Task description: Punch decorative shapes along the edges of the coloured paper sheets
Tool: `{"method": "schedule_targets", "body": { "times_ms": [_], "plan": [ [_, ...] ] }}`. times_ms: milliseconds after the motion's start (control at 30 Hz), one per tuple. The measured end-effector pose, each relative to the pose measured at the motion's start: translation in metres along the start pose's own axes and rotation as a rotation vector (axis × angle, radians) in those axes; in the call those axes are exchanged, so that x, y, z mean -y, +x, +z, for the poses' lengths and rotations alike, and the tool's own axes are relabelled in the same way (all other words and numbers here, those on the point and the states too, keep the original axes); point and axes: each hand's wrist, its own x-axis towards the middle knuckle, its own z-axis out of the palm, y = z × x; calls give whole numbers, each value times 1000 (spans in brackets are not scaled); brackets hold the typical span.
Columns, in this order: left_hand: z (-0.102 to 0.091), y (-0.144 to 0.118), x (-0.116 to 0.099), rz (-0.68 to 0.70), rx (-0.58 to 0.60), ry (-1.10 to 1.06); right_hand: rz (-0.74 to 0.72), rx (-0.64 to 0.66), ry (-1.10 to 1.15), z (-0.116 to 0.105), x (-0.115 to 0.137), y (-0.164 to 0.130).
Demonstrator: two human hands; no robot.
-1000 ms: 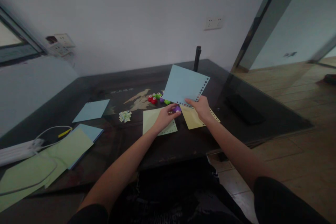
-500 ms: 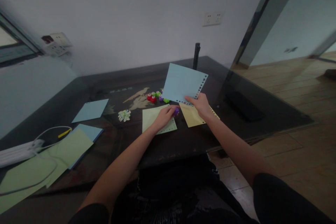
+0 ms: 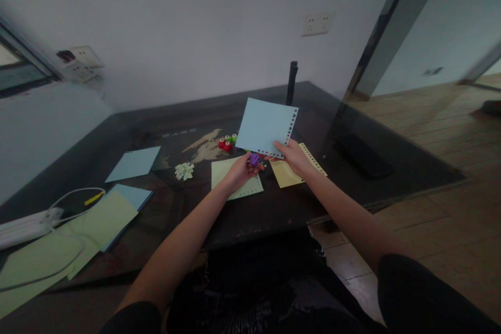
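My right hand [image 3: 296, 157] is closed on a light blue sheet of paper [image 3: 266, 125], its thumb on top near the lower right corner. Small shaped holes run along that sheet's right and lower edges. Just below the sheet's lower edge, my left hand [image 3: 239, 173] is closed around a small purple craft punch [image 3: 254, 159]. Beneath that hand lies a pale green sheet [image 3: 221, 169], partly covered, with holes along its near edge. A yellow sheet [image 3: 282, 175] with a punched right edge is under my right hand. Red and green craft punches [image 3: 225, 145] sit behind, partly hidden by the blue sheet.
A heap of paper cut-outs [image 3: 183, 171] lies on the dark table [image 3: 242, 227]. To the left are a blue sheet [image 3: 133, 163], green sheets [image 3: 113, 214] and a white power strip [image 3: 27, 228] with a cable. A dark flat object [image 3: 364, 156] rests at right; a black upright post [image 3: 291, 83] stands behind.
The blue sheet has shifted left and slightly down with my right hand. My left hand has turned, palm more upward, bringing the purple punch up close to the sheet's lower edge.
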Motion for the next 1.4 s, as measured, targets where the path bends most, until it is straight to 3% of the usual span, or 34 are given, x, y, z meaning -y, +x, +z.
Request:
{"method": "schedule_targets", "body": {
  "times_ms": [600, 767, 1167, 1400],
  "plan": [
    [-5, 0, -2, -77, 99, -157, -34, -50, -7, -3, -4, 2],
    [-3, 0, -7, -45, 56, -178, -100, -105, 26, -8, -6, 6],
    [-5, 0, -1, 166, -20, 9, -130, -227, -56, -12, 5, 5],
    [-3, -1, -3, 367, -73, 278, -253, -290, 25, -24, 31, 2]
  ]
}}
